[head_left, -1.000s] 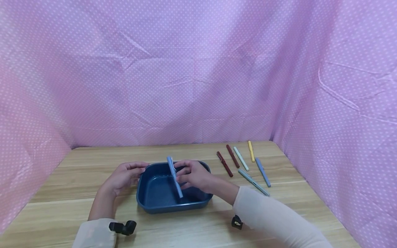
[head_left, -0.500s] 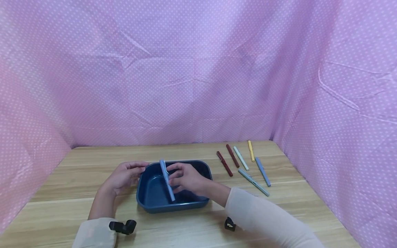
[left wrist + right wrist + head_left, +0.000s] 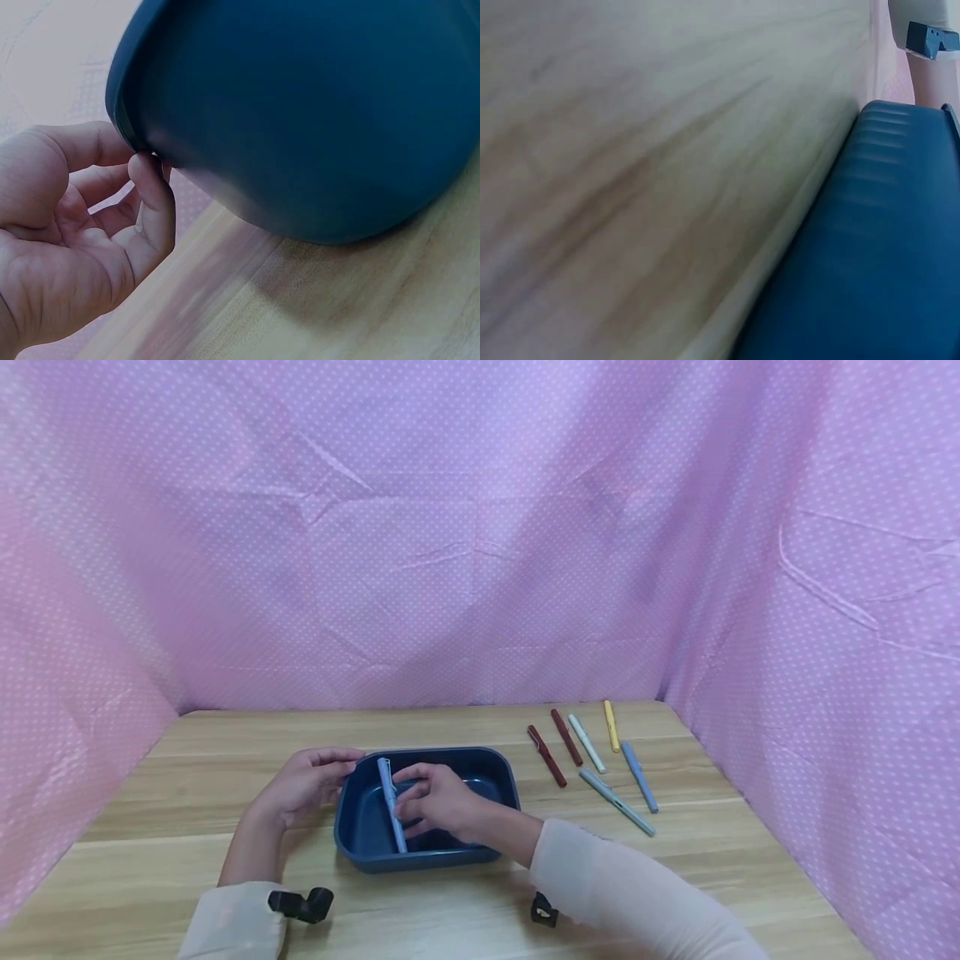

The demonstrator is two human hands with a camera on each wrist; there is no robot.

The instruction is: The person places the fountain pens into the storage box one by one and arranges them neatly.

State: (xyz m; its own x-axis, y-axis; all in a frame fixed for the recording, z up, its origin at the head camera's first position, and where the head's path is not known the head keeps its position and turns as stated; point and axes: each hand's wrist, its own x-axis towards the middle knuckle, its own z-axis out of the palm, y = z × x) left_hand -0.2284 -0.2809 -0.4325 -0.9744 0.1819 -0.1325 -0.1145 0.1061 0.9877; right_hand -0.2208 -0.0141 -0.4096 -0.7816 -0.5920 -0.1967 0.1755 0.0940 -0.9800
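A light blue pen (image 3: 391, 802) with a clip slants down into the dark blue rectangular tray (image 3: 420, 862), near its left side. My right hand (image 3: 442, 803) holds this pen between thumb and fingers, reaching over the tray from the right. At the tray's far left corner, my left hand (image 3: 303, 785) grips the rim. The left wrist view shows the thumb and fingers of the left hand (image 3: 82, 225) pinching the edge of the tray (image 3: 315, 127). In the right wrist view only the tray's outer wall (image 3: 870, 240) shows, and the right hand is out of sight.
Several pens lie on the wooden table (image 3: 465, 918) right of the tray: two dark red ones (image 3: 547, 756), a pale green pen (image 3: 587, 743), a yellow pen (image 3: 611, 727), a blue pen (image 3: 639, 777) and a grey-green pen (image 3: 617, 802). Pink dotted cloth (image 3: 420, 568) hangs around the table.
My right hand has moved left with the light blue pen and lowered it further into the tray. The left hand stays at the rim.
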